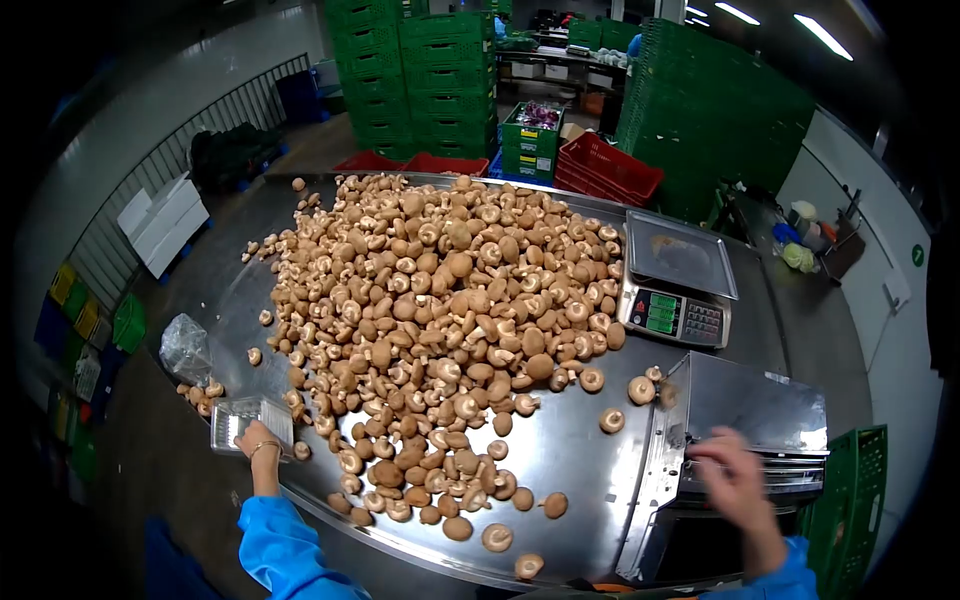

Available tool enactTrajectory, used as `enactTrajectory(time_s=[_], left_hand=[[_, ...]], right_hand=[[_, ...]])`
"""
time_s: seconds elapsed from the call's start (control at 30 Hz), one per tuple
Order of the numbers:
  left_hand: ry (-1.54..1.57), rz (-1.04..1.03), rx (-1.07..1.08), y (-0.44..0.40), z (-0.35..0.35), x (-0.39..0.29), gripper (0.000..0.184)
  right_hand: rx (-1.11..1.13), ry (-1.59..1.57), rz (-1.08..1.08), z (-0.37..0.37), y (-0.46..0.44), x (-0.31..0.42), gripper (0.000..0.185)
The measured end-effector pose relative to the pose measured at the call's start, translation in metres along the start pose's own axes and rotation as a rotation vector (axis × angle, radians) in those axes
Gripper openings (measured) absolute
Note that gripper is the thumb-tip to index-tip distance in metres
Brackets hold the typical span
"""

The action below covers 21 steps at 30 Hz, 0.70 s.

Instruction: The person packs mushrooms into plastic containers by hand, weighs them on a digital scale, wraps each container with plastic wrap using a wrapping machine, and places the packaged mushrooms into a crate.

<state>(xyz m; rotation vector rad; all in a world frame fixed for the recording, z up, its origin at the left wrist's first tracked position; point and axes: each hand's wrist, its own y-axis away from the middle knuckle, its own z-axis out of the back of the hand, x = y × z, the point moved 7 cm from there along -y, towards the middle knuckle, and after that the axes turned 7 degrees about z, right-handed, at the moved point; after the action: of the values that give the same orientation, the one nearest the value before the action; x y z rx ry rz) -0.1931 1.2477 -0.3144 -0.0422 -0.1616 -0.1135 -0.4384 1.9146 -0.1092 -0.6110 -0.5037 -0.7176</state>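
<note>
Clear rectangular plastic tray (276,418), pinched in left hand (259,439); brown round-capped mushrooms (440,300) just rightward. Right hand (737,476): blurred, grip unclear.

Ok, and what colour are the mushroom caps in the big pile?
The mushroom caps are brown, and show best in the head view.

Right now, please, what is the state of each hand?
Left hand: fingers at the clear plastic tray; whether gripping cannot be told.
Right hand: blurred, by the metal machine, nothing visible in it; open or closed cannot be told.
</note>
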Motion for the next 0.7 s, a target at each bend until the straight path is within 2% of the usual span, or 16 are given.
enactTrajectory(time_s=[0.03, 0.1, 0.17, 0.23, 0.27, 0.3, 0.37, 0.4, 0.43, 0.47, 0.53, 0.57, 0.6, 0.63, 0.67, 0.7], left_hand=[[0.096, 0.016, -0.013, 0.001, 0.009, 0.006, 0.012], [0.301, 0.042, -0.057, 0.004, 0.025, 0.017, 0.017], [0.288, -0.046, -0.056, 0.002, 0.015, 0.02, 0.024], [0.625, -0.108, -0.272, 0.007, 0.028, 0.025, 0.021], [0.835, -0.317, -0.533, 0.033, 0.064, 0.015, 0.019], [0.936, -0.54, -0.641, 0.076, 0.104, -0.005, 0.012], [0.78, -1.096, -0.556, 0.183, 0.139, -0.059, 0.009], [0.742, -1.344, -0.323, 0.255, 0.161, -0.08, 0.014], [0.677, -1.572, -0.153, 0.318, 0.156, -0.099, 0.017], [0.089, -1.684, 0.125, 0.377, 0.113, -0.129, 0.018], [0.699, -1.927, -0.021, 0.444, 0.058, -0.116, 0.039], [0.595, -1.889, 0.002, 0.47, 0.069, -0.121, 0.032], [0.619, -1.856, 0.034, 0.482, 0.112, -0.123, 0.031], [0.523, -1.694, 0.047, 0.473, 0.098, -0.117, 0.03], [0.608, -1.401, 0.045, 0.446, 0.082, -0.105, 0.05], [0.808, -1.121, 0.093, 0.412, 0.054, -0.094, 0.064]], right_hand=[[0.033, -0.002, 0.011, -0.043, -0.007, 0.005, 0.017], [0.218, -0.063, 0.352, -0.121, -0.018, 0.027, 0.02], [0.312, -0.212, 0.406, -0.164, -0.028, 0.07, 0.022], [0.28, -0.322, 0.485, -0.183, -0.031, 0.098, 0.023], [0.358, -0.346, 0.48, -0.191, -0.03, 0.1, 0.037], [0.358, -0.516, 0.311, -0.193, -0.031, 0.094, 0.045], [0.377, -0.847, -0.043, -0.198, -0.02, 0.078, 0.063], [0.404, -0.927, -0.106, -0.214, -0.014, 0.06, 0.084], [0.413, -1.053, -0.288, -0.226, -0.001, 0.042, 0.086], [0.415, -1.181, -0.469, -0.236, 0.014, 0.025, 0.087], [0.368, -1.351, -0.742, -0.241, 0.042, 0.004, 0.082], [0.305, -1.317, -0.828, -0.257, 0.063, -0.03, 0.075], [0.207, -1.213, -0.777, -0.268, 0.085, -0.063, 0.071], [0.105, -1.264, -0.86, -0.252, 0.102, -0.076, 0.071], [-0.002, -1.157, -0.939, -0.245, 0.119, -0.095, 0.075], [0.027, -1.009, -0.909, -0.225, 0.129, -0.1, 0.083]])
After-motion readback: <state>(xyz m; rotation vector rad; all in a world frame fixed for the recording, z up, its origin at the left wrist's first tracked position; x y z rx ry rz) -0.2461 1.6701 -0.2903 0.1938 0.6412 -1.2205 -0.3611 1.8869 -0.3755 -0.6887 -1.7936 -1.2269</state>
